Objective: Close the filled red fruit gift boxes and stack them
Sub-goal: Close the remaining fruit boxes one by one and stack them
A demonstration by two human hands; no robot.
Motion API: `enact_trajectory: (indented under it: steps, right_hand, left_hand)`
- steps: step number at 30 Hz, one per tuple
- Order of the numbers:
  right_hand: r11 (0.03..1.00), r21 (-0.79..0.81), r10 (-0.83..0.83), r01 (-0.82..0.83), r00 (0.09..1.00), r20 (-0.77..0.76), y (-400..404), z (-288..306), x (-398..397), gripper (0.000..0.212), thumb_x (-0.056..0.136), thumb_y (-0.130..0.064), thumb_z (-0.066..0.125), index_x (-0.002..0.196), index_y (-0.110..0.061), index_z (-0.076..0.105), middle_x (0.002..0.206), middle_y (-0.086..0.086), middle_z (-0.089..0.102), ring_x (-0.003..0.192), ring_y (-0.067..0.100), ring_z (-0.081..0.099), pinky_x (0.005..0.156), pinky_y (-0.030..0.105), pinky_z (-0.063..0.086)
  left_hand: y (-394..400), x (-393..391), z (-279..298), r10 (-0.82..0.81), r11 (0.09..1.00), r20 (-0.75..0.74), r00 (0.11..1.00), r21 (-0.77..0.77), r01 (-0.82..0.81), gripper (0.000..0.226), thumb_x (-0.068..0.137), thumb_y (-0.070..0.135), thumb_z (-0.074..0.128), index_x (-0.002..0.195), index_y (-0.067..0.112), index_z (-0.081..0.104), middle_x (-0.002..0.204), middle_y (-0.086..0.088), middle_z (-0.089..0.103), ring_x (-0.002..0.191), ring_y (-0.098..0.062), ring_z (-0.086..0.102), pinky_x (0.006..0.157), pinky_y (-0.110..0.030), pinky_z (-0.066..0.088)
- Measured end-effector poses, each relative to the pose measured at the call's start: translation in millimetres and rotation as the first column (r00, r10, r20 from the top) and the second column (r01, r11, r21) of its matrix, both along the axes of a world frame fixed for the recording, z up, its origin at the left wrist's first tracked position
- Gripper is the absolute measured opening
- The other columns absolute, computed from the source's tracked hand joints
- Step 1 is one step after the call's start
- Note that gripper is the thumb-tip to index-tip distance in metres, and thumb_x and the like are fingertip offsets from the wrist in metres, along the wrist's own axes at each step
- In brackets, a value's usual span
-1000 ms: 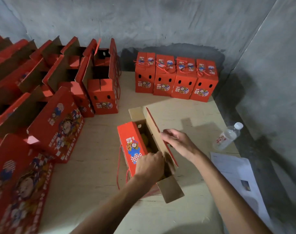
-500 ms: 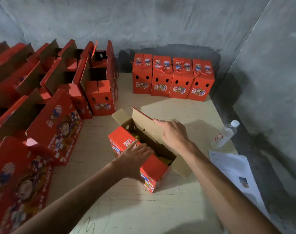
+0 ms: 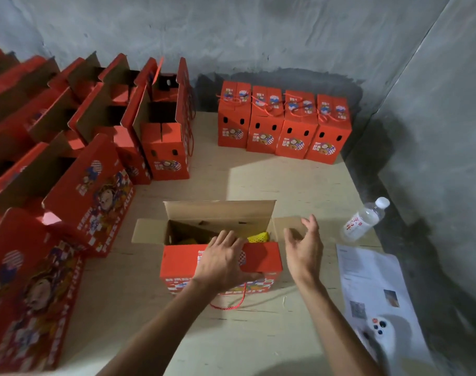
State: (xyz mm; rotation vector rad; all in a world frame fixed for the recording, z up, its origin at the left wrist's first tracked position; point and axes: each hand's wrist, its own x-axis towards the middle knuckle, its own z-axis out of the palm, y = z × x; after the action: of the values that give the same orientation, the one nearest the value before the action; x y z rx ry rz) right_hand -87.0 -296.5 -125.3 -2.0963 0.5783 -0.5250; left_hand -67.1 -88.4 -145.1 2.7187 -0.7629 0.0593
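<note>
An open red fruit gift box stands on the wooden table in front of me, long side toward me, its brown flaps up and yellow-netted fruit showing inside. My left hand lies flat with spread fingers on the near red top flap. To the right of the box my right hand hovers open and holds nothing. Several closed red boxes stand in a row at the back against the wall.
Many open red boxes crowd the left side of the table. A water bottle lies at the right edge. A printed sheet and a white device lie at the right front. Grey walls close the back and right.
The box has been turned so its long side faces me. My left hand moved onto the near flap. My right hand let go of the far flap and now hovers beside the box.
</note>
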Motion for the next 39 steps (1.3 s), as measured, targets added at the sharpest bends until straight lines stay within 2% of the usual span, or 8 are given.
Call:
enact_trajectory:
  steps: [7,12,15,18,23,29,35,39]
  right_hand:
    - [0.925,-0.342,0.224,-0.164,0.964,0.146,45,-14,-11,0.028,0.096,-0.025,0.072,0.12,-0.011,0.069,0.117,0.0,0.065,0.103,0.016,0.063,0.08,0.026,0.055]
    - [0.908,-0.4,0.196,-0.123,0.969,0.147,54,-30,-17,0.039,0.096,-0.038,0.071,0.123,-0.01,0.072,0.127,-0.003,0.064,0.116,0.017,0.057,0.088,0.025,0.053]
    - [0.891,-0.429,0.206,-0.15,0.975,0.086,54,-29,-13,0.041,0.094,-0.043,0.072,0.12,-0.011,0.074,0.126,-0.003,0.066,0.113,0.019,0.056,0.086,0.027,0.052]
    - [0.901,-0.408,0.196,-0.15,0.978,0.074,54,-29,-15,0.04,0.094,-0.042,0.071,0.12,-0.011,0.074,0.127,-0.004,0.066,0.113,0.018,0.056,0.083,0.026,0.051]
    - [0.932,-0.334,0.175,-0.14,0.982,0.077,54,-25,-16,0.044,0.094,-0.039,0.072,0.126,-0.01,0.067,0.13,0.001,0.066,0.117,0.019,0.056,0.086,0.027,0.053]
    - [0.953,-0.28,0.118,-0.119,0.993,-0.019,45,-4,4,0.066,0.097,-0.038,0.066,0.151,-0.009,0.042,0.14,0.01,0.062,0.113,0.029,0.066,0.091,0.039,0.053]
    - [0.916,-0.272,0.297,-0.296,0.954,-0.039,33,2,21,0.089,0.097,-0.035,0.07,0.163,-0.012,0.014,0.149,0.014,0.054,0.124,0.025,0.063,0.091,0.04,0.059]
    - [0.885,-0.27,0.404,-0.381,0.914,0.033,16,-11,12,0.059,0.088,-0.049,0.073,0.138,-0.023,0.055,0.135,-0.005,0.063,0.115,0.022,0.062,0.092,0.032,0.052]
  left_hand:
    - [5,-26,14,0.101,0.95,0.005,0.995,-0.298,-0.095,0.091,0.081,0.077,0.063,0.149,0.019,0.044,0.145,0.0,0.049,0.133,-0.016,0.043,0.116,-0.041,0.037]
    - [63,-35,30,0.681,0.415,-0.195,0.706,-0.692,-0.591,0.102,0.086,0.038,0.08,0.159,0.01,0.014,0.164,-0.014,0.019,0.152,-0.027,0.02,0.123,-0.048,0.022]
    - [100,-17,34,0.606,0.065,-0.605,0.516,-0.61,-0.79,0.089,0.088,0.029,0.078,0.156,0.009,0.024,0.152,-0.017,0.043,0.141,-0.03,0.043,0.116,-0.048,0.039]
    - [105,-12,34,0.611,0.181,-0.471,0.636,-0.699,-0.692,0.031,0.092,0.017,0.072,0.122,0.012,0.065,0.109,-0.002,0.073,0.104,-0.022,0.07,0.088,-0.037,0.056]
    - [82,-22,13,0.368,0.83,0.052,0.928,-0.468,-0.303,0.013,0.091,0.015,0.076,0.103,0.013,0.077,0.113,0.005,0.072,0.1,-0.014,0.063,0.089,-0.04,0.055]
    - [89,-6,13,0.42,0.783,-0.031,0.907,-0.494,-0.379,0.021,0.099,0.012,0.065,0.119,0.014,0.069,0.117,-0.001,0.068,0.098,-0.015,0.057,0.083,-0.045,0.054]
    - [89,9,23,0.458,0.538,-0.42,0.783,-0.571,-0.62,0.103,0.093,0.018,0.071,0.159,0.035,-0.007,0.155,-0.011,0.036,0.126,-0.024,0.053,0.097,-0.052,0.052]
    - [89,1,20,0.512,0.581,-0.299,0.805,-0.57,-0.581,0.072,0.09,0.021,0.076,0.147,0.035,0.034,0.131,0.002,0.037,0.115,-0.023,0.046,0.092,-0.054,0.053]
